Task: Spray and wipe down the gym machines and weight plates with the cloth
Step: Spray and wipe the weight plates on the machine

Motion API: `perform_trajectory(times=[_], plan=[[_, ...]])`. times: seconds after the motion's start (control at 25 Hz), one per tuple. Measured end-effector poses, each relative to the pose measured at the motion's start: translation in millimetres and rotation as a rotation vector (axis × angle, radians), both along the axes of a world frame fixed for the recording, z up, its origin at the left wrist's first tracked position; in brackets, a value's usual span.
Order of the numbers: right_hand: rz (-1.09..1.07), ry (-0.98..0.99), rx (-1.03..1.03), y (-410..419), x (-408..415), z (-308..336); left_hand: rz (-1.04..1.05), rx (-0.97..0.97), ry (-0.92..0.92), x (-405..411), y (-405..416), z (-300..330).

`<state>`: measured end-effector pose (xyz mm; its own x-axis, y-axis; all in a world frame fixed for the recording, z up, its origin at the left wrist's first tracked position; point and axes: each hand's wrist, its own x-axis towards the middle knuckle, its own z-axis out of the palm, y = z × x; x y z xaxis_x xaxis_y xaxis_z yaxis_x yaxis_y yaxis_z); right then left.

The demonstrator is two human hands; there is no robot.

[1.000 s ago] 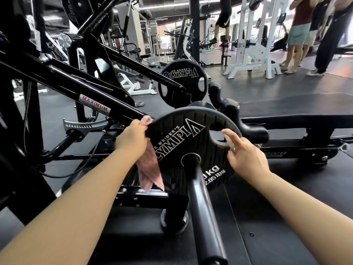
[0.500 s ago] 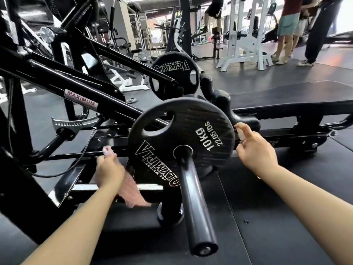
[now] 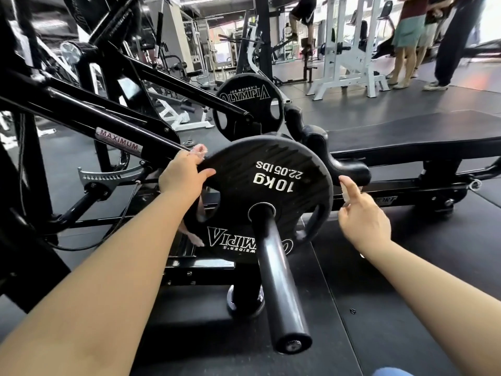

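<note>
A black 10 kg weight plate point(image 3: 273, 196) sits on a thick black sleeve bar point(image 3: 282, 289) pointing toward me, its lettering upside down. My left hand point(image 3: 180, 177) presses a pink cloth point(image 3: 199, 151) against the plate's upper left rim; more of the cloth hangs behind the plate's left edge. My right hand point(image 3: 360, 215) is just off the plate's right rim, fingers spread, index fingertip near the edge. A second black plate point(image 3: 248, 104) hangs further back on the machine. No spray bottle is in view.
The black machine frame point(image 3: 113, 131) with a "MAXIMUM" label fills the left. A black padded bench point(image 3: 406, 137) stretches right behind the plate. Black rubber floor lies below. White racks point(image 3: 349, 63) and several standing people point(image 3: 412, 39) are at the back right.
The plate has turned further, so its 10 kg marking now reads upside down at the top. My left hand moved with the cloth from the lower left rim up to the upper left rim.
</note>
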<state>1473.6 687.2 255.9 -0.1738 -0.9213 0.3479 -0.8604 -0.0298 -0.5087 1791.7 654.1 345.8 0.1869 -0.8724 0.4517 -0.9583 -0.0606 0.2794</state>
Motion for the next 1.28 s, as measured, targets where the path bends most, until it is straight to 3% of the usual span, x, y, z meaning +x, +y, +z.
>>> perform_trajectory(times=[0.12,0.28,0.48,0.64,0.84,0.92,1.04,1.12,1.2,1.28], plan=[[0.032,0.018,0.086,3.3,1.7,-11.1,0.046,0.053,0.071,24.7,2.7,-22.8],[0.065,-0.005,0.103,15.7,9.3,-29.0,0.186,0.368,0.008,47.0,8.7,-63.8],[0.087,0.023,0.198,25.6,14.3,-36.8,0.222,0.584,0.18,24.7,43.4,-128.1],[0.171,-0.158,0.183,23.4,20.3,-21.8,0.154,0.308,0.453,10.0,78.9,-123.1],[0.36,-0.38,0.196,27.0,36.6,13.6,-0.283,0.049,0.59,-8.5,99.2,-67.6],[0.444,-0.516,0.218,31.7,48.4,29.9,-0.358,0.07,0.549,-25.2,98.2,-47.1],[0.611,-0.927,0.302,41.2,72.5,58.8,-0.444,0.358,0.552,-59.7,97.1,-30.9],[0.706,-1.083,0.288,48.7,89.0,71.4,-0.537,0.469,0.596,-77.9,97.2,-31.5],[0.721,-1.071,0.209,53.6,100.9,73.3,-0.616,0.352,0.698,-91.0,100.3,-34.0],[0.678,-0.927,0.12,57.3,106.9,73.8,-0.58,0.181,0.782,-94.5,102.3,-37.7]])
